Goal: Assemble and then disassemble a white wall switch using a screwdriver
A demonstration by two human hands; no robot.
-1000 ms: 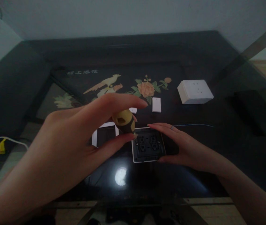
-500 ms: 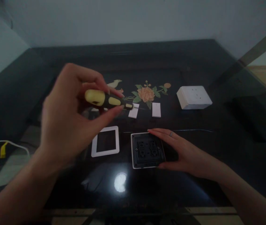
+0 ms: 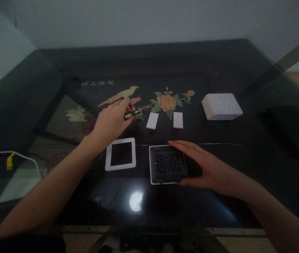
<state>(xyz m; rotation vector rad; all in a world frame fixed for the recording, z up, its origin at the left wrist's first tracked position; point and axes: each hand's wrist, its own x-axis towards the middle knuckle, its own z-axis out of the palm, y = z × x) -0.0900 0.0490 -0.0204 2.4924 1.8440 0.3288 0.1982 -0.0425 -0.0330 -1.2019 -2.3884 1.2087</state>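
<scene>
One glossy table, wall behind | left hand clasping screwdriver | right hand gripping black plate

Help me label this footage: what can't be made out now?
In the head view:
Screwdriver: partly covered by the left hand; shaft too faint.
Black panel: upper right corner behind the right hand.
White cable: cut off by the left edge.
White pieces: marks too small.

The switch base looks matt plastic, the tabletop glossy.
</scene>
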